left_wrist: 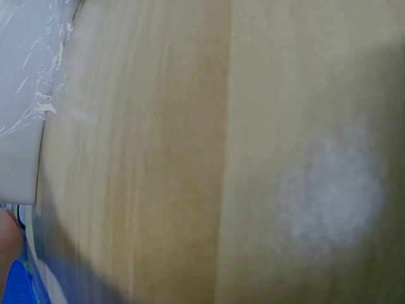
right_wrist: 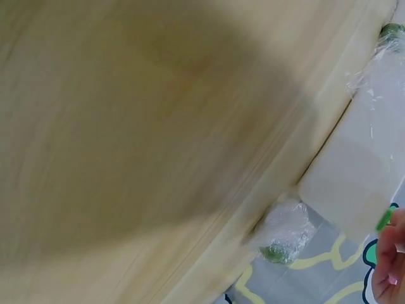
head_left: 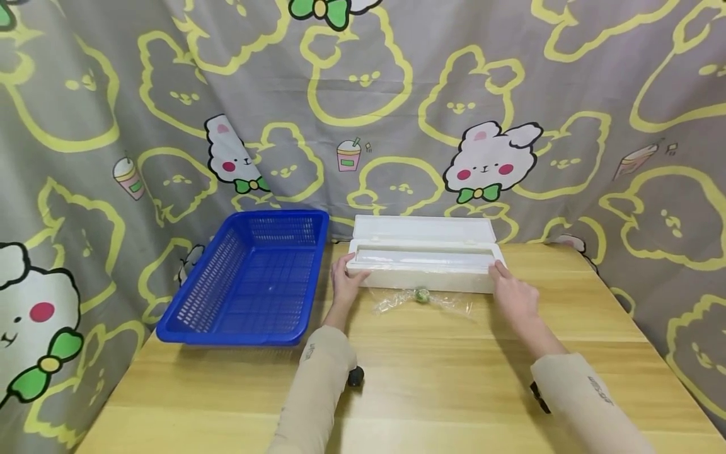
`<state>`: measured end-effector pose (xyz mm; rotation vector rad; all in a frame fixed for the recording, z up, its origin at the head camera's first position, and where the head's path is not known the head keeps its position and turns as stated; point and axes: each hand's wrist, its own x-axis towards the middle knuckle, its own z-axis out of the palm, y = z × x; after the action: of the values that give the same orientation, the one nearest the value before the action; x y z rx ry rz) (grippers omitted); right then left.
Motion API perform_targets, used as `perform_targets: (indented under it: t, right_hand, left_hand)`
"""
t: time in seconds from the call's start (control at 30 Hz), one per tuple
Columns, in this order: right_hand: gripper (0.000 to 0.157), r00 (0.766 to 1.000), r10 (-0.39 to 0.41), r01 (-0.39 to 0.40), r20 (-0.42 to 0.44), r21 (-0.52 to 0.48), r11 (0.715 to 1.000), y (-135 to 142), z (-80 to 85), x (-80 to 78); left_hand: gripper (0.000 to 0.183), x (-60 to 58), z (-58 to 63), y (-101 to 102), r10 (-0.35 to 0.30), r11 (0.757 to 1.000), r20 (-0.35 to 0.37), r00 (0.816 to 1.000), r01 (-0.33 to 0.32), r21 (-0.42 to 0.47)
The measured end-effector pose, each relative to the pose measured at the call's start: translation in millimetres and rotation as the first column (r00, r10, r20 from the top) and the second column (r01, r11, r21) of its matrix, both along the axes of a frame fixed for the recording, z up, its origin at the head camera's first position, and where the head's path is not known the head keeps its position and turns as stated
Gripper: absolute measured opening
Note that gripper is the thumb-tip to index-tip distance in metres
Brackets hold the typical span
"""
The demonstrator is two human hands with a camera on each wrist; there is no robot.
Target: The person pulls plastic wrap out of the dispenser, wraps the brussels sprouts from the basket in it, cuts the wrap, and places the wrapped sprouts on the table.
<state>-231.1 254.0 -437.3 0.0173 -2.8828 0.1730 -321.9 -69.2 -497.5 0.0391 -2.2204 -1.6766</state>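
Observation:
A long white cling film dispenser (head_left: 422, 280) stands at the table's back with its lid (head_left: 422, 228) raised. At its left end my left hand (head_left: 345, 284) grips the box, thumb on the front. My right hand (head_left: 515, 296) holds the front right corner with bent fingers; part of it shows in the right wrist view. Clear film (head_left: 397, 301) hangs over the front and spreads onto the table. A small round green thing (head_left: 421, 294) lies in that film, its kind unclear. Beyond the box's end, the right wrist view shows a film-wrapped bundle (right_wrist: 285, 234) with green inside.
A blue plastic basket (head_left: 303, 302) stands left of the dispenser, close to my left arm. Behind the wooden table (head_left: 442, 391) hangs a grey patterned curtain (head_left: 397, 94).

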Motion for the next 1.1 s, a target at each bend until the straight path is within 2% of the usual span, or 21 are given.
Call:
perform_targets:
  t: [0.23,0.4,0.47,0.6,0.67,0.73,0.83,1.0,1.07,1.1]
  right_hand:
    - [0.048,1.000,0.017,-0.017,0.007,-0.043,0.999,8.8,2.4,-0.3]
    - [0.033,0.995,0.057,-0.064,-0.078,-0.090,0.994,6.6,7.6,-12.7]
    - [0.029,0.995,0.060,-0.069,-0.082,-0.114,0.991,6.1,9.8,-17.6]
    - [0.030,0.995,0.059,-0.072,-0.078,-0.180,0.981,6.7,11.2,-22.3]
    - [0.030,0.986,0.084,-0.110,-0.141,-0.194,0.975,6.4,8.1,-23.1]
    - [0.031,0.967,0.123,-0.165,-0.222,-0.179,0.970,5.3,2.5,-23.4]
    - [0.033,0.943,0.157,-0.215,-0.293,-0.177,0.960,1.5,-6.6,-23.7]
    - [0.029,0.968,0.112,-0.177,-0.225,-0.294,0.939,-0.9,-16.0,-23.8]
    - [0.027,0.973,0.102,-0.166,-0.206,-0.325,0.931,-0.7,-18.1,-24.1]
    - [0.027,0.974,0.101,-0.166,-0.204,-0.332,0.929,-0.5,-18.9,-24.5]
  left_hand:
    - [0.057,3.7,4.5,-5.3,0.008,1.000,0.018,1.000,-0.008,-0.013]
    - [0.057,2.2,9.0,-10.6,0.013,0.999,0.003,1.000,-0.013,-0.032]
    - [0.058,1.5,10.4,-12.1,0.014,0.998,0.009,1.000,-0.013,-0.059]
    - [0.060,4.8,14.5,-11.7,0.029,0.986,0.023,0.999,-0.025,-0.164]
    - [0.062,7.7,17.2,-8.9,0.050,0.973,0.018,0.999,-0.044,-0.225]
    - [0.061,10.2,19.6,-5.2,0.066,0.952,-0.012,0.998,-0.066,-0.298]
    - [0.056,14.1,22.0,-0.1,0.045,0.911,-0.085,0.995,-0.076,-0.405]
    - [0.040,17.8,22.6,1.2,-0.045,0.822,-0.212,0.976,-0.084,-0.563]
    - [0.035,18.4,22.9,0.5,-0.054,0.804,-0.230,0.972,-0.095,-0.587]
    - [0.033,18.5,23.3,0.2,-0.056,0.803,-0.236,0.970,-0.097,-0.589]
